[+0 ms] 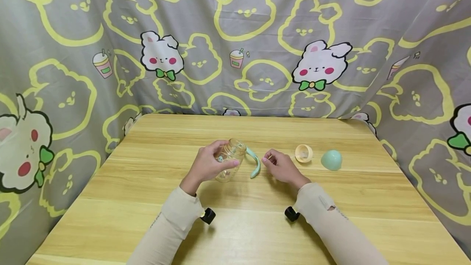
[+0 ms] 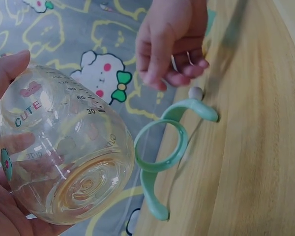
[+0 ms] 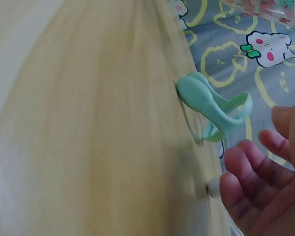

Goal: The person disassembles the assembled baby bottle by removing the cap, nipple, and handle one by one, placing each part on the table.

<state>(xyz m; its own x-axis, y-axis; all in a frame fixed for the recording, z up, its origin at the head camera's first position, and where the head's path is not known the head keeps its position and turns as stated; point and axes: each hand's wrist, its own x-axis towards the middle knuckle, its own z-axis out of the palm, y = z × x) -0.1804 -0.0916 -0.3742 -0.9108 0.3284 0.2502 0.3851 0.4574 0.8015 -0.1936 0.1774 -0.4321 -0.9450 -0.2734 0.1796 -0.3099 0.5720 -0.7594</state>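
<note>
The person wears 2 long, close-fitting cream sleeves: the left sleeve [image 1: 173, 226] and the right sleeve [image 1: 331, 224], each ending at the wrist. Faint small lettering runs along both. A small black camera mount [image 1: 208, 215] sits under the left wrist, another black mount [image 1: 292, 214] under the right. Both hands are bare.

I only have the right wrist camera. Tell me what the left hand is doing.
Observer: The left hand grips a clear plastic bottle, held tilted.
Operator: Report what lies to the right of the right hand, outside my picture.
Observer: To the right of the right hand, a cream plastic screw ring and a mint-green dome cap lie apart on the wooden table.
Operator: Read me the bottle's print.
Observer: The left wrist view shows the word CUTE and a number scale.
</note>
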